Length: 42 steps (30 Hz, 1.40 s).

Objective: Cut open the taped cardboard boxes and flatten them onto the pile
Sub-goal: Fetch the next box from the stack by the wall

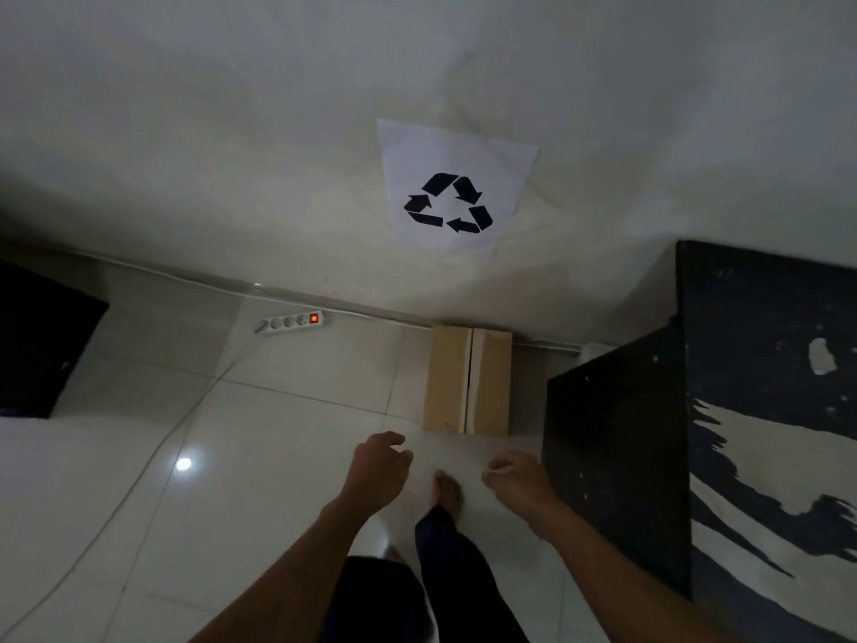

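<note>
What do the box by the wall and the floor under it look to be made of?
The box: plain brown cardboard, matte, with a dark seam between its two top flaps. The floor: likely glazed white tile, glossy, judging by its grout lines and a mirrored light spot.

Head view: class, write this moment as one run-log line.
left hand: empty, above floor | right hand: empty | cardboard box: on floor by wall, under recycling sign, untouched
</note>
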Motion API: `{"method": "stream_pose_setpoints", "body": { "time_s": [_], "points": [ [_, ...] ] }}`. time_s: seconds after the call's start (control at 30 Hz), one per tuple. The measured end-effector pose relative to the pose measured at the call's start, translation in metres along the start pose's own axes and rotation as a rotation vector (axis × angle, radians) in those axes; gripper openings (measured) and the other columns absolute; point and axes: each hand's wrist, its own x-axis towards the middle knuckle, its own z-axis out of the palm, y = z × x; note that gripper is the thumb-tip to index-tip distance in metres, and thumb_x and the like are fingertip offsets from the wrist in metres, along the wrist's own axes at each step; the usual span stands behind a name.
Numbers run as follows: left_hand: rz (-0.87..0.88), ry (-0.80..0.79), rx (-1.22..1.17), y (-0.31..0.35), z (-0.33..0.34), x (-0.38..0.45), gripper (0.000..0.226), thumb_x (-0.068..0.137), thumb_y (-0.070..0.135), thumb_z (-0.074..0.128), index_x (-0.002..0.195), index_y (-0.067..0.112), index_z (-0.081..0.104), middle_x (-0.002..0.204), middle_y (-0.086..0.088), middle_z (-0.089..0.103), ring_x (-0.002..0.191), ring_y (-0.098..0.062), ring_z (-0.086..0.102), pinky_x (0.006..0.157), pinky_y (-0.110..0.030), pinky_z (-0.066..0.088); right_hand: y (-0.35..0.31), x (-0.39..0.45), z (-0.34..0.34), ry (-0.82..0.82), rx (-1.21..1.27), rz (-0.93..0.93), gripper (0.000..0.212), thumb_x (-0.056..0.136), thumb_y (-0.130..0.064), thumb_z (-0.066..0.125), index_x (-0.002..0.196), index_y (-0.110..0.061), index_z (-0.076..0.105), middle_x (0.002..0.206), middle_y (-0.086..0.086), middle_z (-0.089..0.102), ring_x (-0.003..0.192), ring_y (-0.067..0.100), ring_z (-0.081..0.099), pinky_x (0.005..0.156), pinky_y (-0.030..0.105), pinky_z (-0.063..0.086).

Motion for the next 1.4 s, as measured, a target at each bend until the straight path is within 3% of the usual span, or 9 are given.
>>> {"method": "stream_pose_setpoints", "body": {
  "time_s": [0.23,0.47,0.6,0.73,0.87,0.97,1.1,1.23,1.4],
  "points": [
    [-0.058,-0.082,-0.016,-0.019,0.008,0.09,0.032,0.097,0.013,0.06,0.128,0.006,0.06,0.091,-0.004,0.066,0.066,-0.007,0.059,0.05,-0.008,0.043,0.013,0.068,0.022,0.053,0.196,0.169,0.015,0.086,-0.02,0.071,0.099,-0.02,0.064,0.115,0.007,0.064,0.101,0.026,0.065,0.075,0.029,0.052],
    [0.08,-0.123,0.074,-0.043,0.045,0.232,0.038,0.099,0.016,0.057,0.136,0.007,0.055,0.099,-0.007,0.066,0.087,-0.015,0.057,0.078,-0.018,0.044,0.021,0.2,0.047,0.176,0.225,0.151,0.017,0.085,-0.007,0.058,0.1,-0.005,0.067,0.096,0.007,0.066,0.079,0.02,0.06,0.057,0.021,0.04],
    [0.122,-0.097,0.067,-0.063,0.086,0.329,0.046,0.1,0.021,0.058,0.143,0.008,0.048,0.126,-0.016,0.065,0.111,-0.025,0.061,0.089,-0.023,0.044,0.028,0.297,0.05,0.305,0.096,0.114,0.015,0.089,-0.006,0.054,0.099,-0.017,0.055,0.103,0.003,0.062,0.077,0.013,0.056,0.059,0.022,0.042],
    [0.127,-0.06,0.022,-0.09,0.133,0.423,0.066,0.097,0.04,0.06,0.151,0.009,0.035,0.142,-0.017,0.054,0.127,-0.031,0.053,0.102,-0.035,0.045,0.064,0.402,0.05,0.44,0.078,0.059,0.073,0.079,-0.028,0.076,0.142,-0.024,0.039,0.133,0.006,0.053,0.113,0.029,0.057,0.089,0.037,0.052],
    [0.056,-0.118,-0.224,-0.106,0.171,0.49,0.097,0.086,0.05,0.07,0.158,0.015,0.015,0.158,-0.015,0.032,0.141,-0.033,0.038,0.111,-0.046,0.039,0.102,0.47,0.038,0.286,0.263,-0.04,0.104,0.063,-0.047,0.089,0.149,-0.032,0.033,0.126,-0.006,0.053,0.115,0.022,0.057,0.098,0.045,0.05],
    [-0.011,-0.235,-0.387,-0.118,0.193,0.517,0.1,0.085,0.046,0.071,0.159,0.018,0.011,0.157,-0.011,0.032,0.135,-0.031,0.044,0.104,-0.048,0.041,0.124,0.497,0.036,0.15,0.355,-0.091,0.1,0.054,-0.057,0.088,0.141,-0.029,0.047,0.123,-0.002,0.065,0.107,0.019,0.065,0.093,0.042,0.054],
    [-0.002,-0.365,-0.519,-0.129,0.213,0.531,0.076,0.081,0.052,0.068,0.144,0.026,0.035,0.131,-0.006,0.057,0.104,-0.025,0.062,0.081,-0.047,0.056,0.136,0.515,0.044,0.078,0.468,-0.099,0.078,0.065,-0.049,0.085,0.133,-0.024,0.057,0.114,0.002,0.072,0.102,0.022,0.069,0.087,0.039,0.057],
    [0.003,-0.38,-0.589,-0.121,0.204,0.521,0.063,0.086,0.047,0.068,0.139,0.027,0.039,0.126,-0.006,0.06,0.104,-0.025,0.065,0.07,-0.037,0.057,0.128,0.499,0.04,0.049,0.523,-0.105,0.089,0.056,-0.057,0.089,0.133,-0.024,0.059,0.113,0.0,0.073,0.102,0.021,0.07,0.089,0.041,0.057],
    [0.003,-0.328,-0.628,-0.092,0.157,0.472,0.076,0.077,0.048,0.078,0.141,0.022,0.047,0.124,-0.006,0.067,0.105,-0.026,0.069,0.081,-0.042,0.058,0.089,0.437,0.029,0.015,0.599,-0.118,0.063,0.074,-0.042,0.082,0.13,-0.023,0.061,0.112,0.0,0.074,0.098,0.019,0.071,0.08,0.035,0.057]
  ]
}}
